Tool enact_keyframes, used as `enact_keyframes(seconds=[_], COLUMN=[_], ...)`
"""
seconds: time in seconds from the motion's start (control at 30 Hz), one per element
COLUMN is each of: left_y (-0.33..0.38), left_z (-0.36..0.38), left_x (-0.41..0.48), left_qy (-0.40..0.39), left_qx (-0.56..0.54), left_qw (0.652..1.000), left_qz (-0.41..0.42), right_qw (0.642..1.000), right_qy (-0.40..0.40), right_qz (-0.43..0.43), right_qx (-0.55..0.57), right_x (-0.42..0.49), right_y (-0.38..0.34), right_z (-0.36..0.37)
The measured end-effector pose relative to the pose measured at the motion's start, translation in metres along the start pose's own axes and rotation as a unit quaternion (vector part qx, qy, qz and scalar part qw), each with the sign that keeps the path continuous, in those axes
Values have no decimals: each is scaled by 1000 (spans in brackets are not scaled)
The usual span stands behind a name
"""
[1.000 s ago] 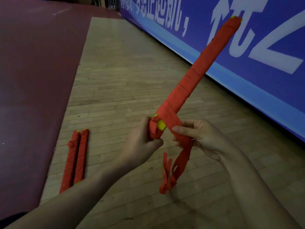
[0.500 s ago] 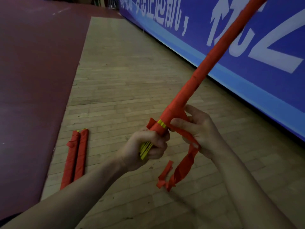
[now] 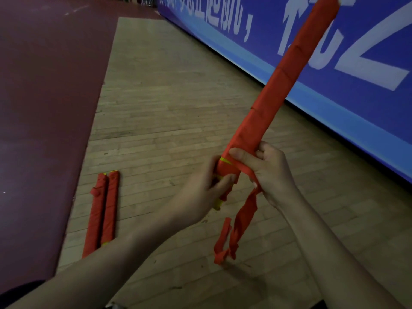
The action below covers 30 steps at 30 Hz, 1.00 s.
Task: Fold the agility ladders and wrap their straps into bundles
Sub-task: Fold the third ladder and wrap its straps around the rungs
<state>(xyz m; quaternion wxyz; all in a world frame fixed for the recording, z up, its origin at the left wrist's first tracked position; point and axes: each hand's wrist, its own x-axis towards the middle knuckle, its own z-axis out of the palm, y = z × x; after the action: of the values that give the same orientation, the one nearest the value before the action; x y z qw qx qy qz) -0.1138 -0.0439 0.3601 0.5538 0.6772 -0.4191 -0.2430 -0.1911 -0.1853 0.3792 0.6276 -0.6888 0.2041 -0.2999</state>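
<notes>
Over the wood floor (image 3: 167,108), head view: a red folded ladder bundle (image 3: 274,103) is held tilted, top end up-right against the blue banner (image 3: 367,112). Its lower end is gripped by the L hand (image 3: 200,197), fingers curled round it; yellow rung edges are seen there. The loose strap (image 3: 243,219) is pinched by the R hand (image 3: 272,175), thumb & fingers clamped on it just beside the bundle, w/ the tail hanging twisted. Two wrapped bundles (image 3: 103,210) are laid side by side on the floor at left, touching, near the dark red mat (image 3: 44,108). White Chinese chars & a comma are printed on the banner; tops are cropped, so not legible.
</notes>
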Motion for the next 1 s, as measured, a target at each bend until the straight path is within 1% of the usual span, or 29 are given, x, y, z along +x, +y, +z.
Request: enact_keyframes(seconds=[0.07,0.1,0.17,0.2,0.23,0.27,0.3,0.37,0.43,0.5,0.57,0.63,0.77,0.83,0.9,1.0], left_y=[-4,-5,-9,-10,-11,-12,-14,-15,-17,-18,-19,-18,-15,-13,-12,-11], left_z=[1,1,2,3,5,5,5,4,4,6,6,4,2,3,3,2], left_x=[-3,-4,-6,-8,-8,-7,-6,-4,-2,0,1,1,2,3,4,5], left_qy=[19,25,45,55,58,56,48,35,42,61,76,81,88,92,92,101], left_qx=[145,225,363,401,420,419,393,292,220,185,149,116,113,113,102,87], left_qw=[989,974,930,913,904,905,917,956,974,981,986,990,990,989,991,991], left_qz=[31,35,44,50,52,50,42,20,21,20,6,-9,-7,1,5,15], right_qw=[1000,999,998,997,996,994,993,988,990,994,993,994,997,997,995,989], right_qy=[15,23,41,48,51,52,52,58,48,16,-13,-34,-35,-41,-53,-64], right_qz=[-4,-4,-1,0,0,-1,0,-1,0,2,4,20,61,71,79,115], right_qx=[-26,-37,-51,-62,-77,-93,-110,-140,-134,-112,-114,-104,-23,-3,-22,-61], right_x=[1,1,2,3,2,2,1,2,1,0,-3,-4,-6,-8,-10,-11], right_y=[5,7,11,12,13,13,14,14,11,7,1,-4,-12,-13,-14,-14], right_z=[5,8,11,12,13,14,14,15,15,15,14,13,13,12,10,7])
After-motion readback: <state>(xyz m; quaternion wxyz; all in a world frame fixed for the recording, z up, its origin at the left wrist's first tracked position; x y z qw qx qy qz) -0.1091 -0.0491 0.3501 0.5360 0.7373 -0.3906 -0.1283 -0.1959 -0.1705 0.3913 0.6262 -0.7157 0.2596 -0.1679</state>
